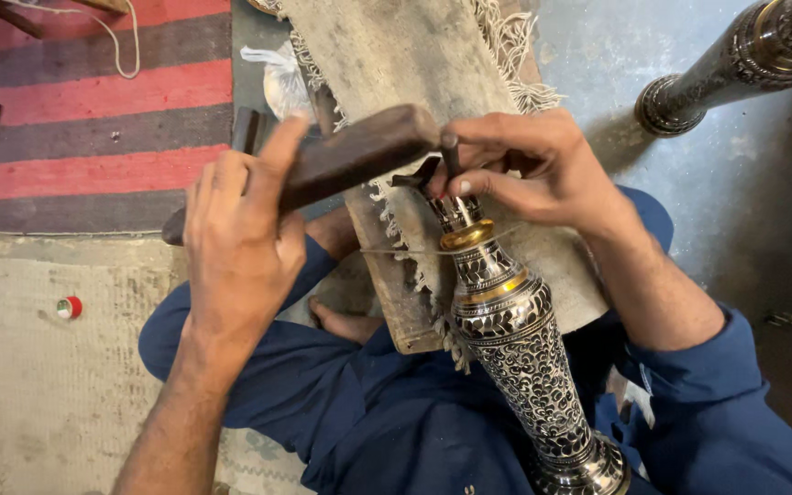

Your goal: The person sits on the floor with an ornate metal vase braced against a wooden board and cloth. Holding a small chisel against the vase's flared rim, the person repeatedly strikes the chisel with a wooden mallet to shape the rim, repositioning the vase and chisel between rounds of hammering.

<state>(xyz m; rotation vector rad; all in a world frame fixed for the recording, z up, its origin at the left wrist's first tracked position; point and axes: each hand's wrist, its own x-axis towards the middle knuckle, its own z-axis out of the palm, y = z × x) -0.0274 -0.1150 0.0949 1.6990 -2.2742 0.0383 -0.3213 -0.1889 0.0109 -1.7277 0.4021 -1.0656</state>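
Head view: striped rug (93,96), grey floor (744,183)

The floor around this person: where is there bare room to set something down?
The pale mat at lower left lies bare beyond a small red and white roll. The grey floor at right lies bare below the second engraved vase. It is crowded in the middle, where the left hand grips a wooden mallet and the right hand holds a chisel over the engraved vase.

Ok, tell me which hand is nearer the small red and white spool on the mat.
Left. The left hand grips the wooden mallet, up and to the right of the spool. The right hand is farther right, pinching a chisel at the vase top.
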